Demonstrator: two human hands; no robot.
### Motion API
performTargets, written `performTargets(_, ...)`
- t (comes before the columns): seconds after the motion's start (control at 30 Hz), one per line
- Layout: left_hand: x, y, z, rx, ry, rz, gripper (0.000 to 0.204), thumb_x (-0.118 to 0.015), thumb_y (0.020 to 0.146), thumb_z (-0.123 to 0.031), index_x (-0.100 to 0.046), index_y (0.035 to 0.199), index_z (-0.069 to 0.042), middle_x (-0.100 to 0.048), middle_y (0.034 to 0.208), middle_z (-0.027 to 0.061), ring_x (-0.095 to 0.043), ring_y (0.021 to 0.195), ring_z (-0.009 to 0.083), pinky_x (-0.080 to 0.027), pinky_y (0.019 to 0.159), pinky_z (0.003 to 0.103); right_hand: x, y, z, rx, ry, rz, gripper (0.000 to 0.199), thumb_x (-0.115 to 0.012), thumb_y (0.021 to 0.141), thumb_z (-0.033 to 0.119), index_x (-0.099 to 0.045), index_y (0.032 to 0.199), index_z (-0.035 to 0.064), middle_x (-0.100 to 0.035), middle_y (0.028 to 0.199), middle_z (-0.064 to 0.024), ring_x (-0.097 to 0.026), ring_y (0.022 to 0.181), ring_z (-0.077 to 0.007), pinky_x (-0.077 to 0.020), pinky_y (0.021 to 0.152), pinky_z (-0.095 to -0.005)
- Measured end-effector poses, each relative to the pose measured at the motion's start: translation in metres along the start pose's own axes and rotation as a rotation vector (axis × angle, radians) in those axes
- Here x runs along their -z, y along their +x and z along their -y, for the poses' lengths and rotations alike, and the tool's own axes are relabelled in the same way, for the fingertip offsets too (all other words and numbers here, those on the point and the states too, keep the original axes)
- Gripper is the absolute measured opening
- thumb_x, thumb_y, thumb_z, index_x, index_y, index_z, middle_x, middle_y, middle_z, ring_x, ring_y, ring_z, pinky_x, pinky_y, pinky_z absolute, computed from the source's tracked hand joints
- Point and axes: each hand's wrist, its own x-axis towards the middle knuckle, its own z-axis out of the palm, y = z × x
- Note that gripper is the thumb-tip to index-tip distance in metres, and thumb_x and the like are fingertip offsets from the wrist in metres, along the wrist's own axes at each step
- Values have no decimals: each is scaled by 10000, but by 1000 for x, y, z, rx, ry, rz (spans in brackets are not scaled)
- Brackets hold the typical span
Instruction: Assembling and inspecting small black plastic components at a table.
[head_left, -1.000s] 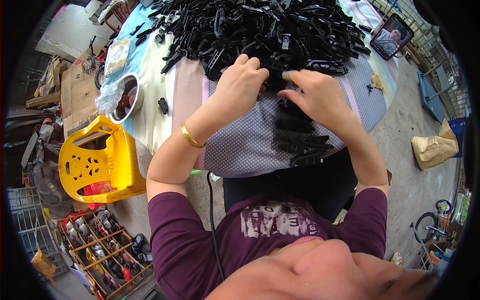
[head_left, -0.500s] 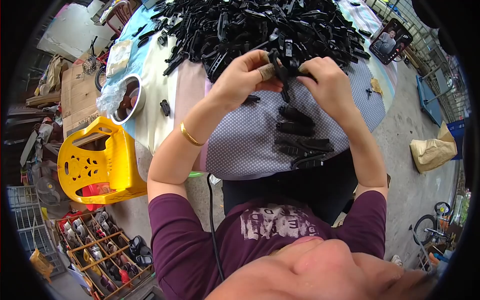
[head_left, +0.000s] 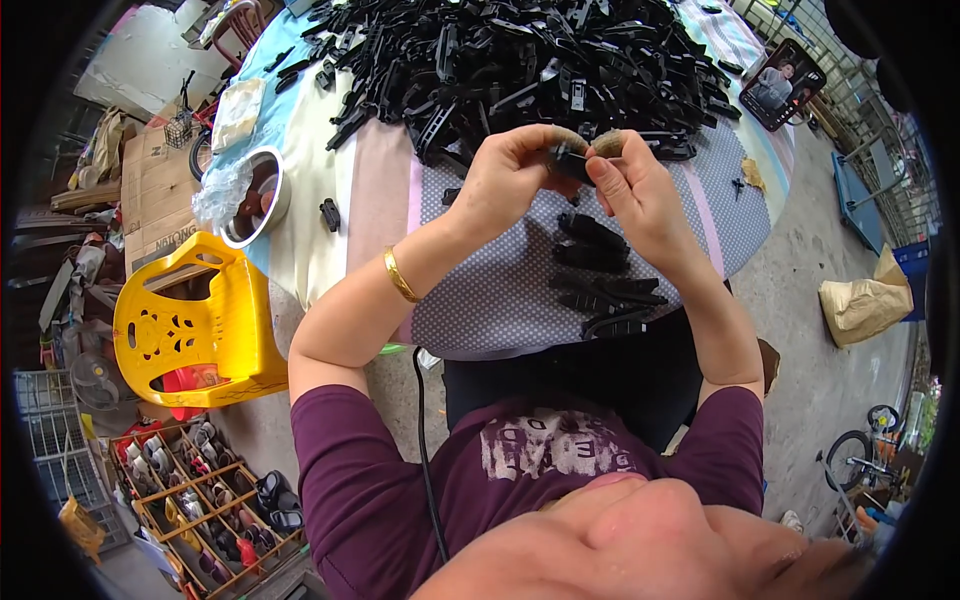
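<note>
Close together over the near side of the table, my left hand point(head_left: 512, 175) and my right hand point(head_left: 640, 195) are both closed on a small black plastic part point(head_left: 570, 163). Fingers hide much of it, so its exact kind cannot be made out. Tan coverings wrap some fingertips on both hands. Just beyond my hands rises a large heap of black plastic parts point(head_left: 520, 75). Toward me, a short column of similar black pieces point(head_left: 592, 258) lies on the dotted grey cloth point(head_left: 480, 300).
At the table's left stand a metal bowl point(head_left: 278, 212) and a crumpled clear plastic bag point(head_left: 222, 198). A yellow plastic chair point(head_left: 240, 330) is beside the table. A phone point(head_left: 783, 85) is propped at the far right. A black cable point(head_left: 423, 440) hangs past my body.
My hands have drawn closer together and slightly toward me. The black part, earlier upright and long in view, is now turned and mostly covered by my fingers.
</note>
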Motion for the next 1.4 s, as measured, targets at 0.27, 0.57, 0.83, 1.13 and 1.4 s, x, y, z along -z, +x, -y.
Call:
performTargets(0.27, -20, -12, -16, -63, 239, -110, 301, -591, 811, 32, -570, 1110, 53, -639, 975, 85, -597, 829, 88, -503, 754, 211, -4, -7, 3, 125, -489, -188, 236, -438, 961, 241, -483, 952, 10, -499, 627, -101, -476, 540, -156, -401, 514, -296)
performTargets(0.57, -13, -9, -18, -200, 156, -89, 295, -651, 788, 11, -597, 1076, 43, -659, 931, 85, -600, 822, 86, -511, 752, 211, 24, -3, 11, 272, -431, -17, 414, -708, 764, 249, -555, 1049, -9, -614, 863, -86, -573, 751, -150, -447, 671, -260)
performTargets(0.83, -17, -15, -20, -325, 549, -10, 339, -661, 766, 34, -594, 1098, 24, -665, 971, 76, -617, 861, 91, -517, 764, 211, 27, -11, 13, 156, -296, -20, 288, -745, 702, 178, -633, 889, -9, -625, 760, -52, -575, 712, -142, -444, 668, -263)
performTargets(1.13, -5, -3, -16, -347, 923, 70, 313, -623, 756, 9, -640, 1057, -78, -515, 1157, 106, -497, 1019, 222, -480, 823, 296, 50, -22, 1, -62, -490, 163, 217, -718, 685, 120, -632, 833, -14, -581, 688, -68, -529, 614, -161, -416, 591, -278)
performTargets(1.4, -3, 2, -5, -645, 1209, 42, 238, -582, 657, 38, -644, 848, -90, -556, 1034, 86, -489, 1018, 288, -447, 875, 347, 48, -11, -6, 201, -934, -205, 162, -644, 756, 103, -627, 889, 12, -600, 792, -101, -561, 689, -208, -440, 597, -292)
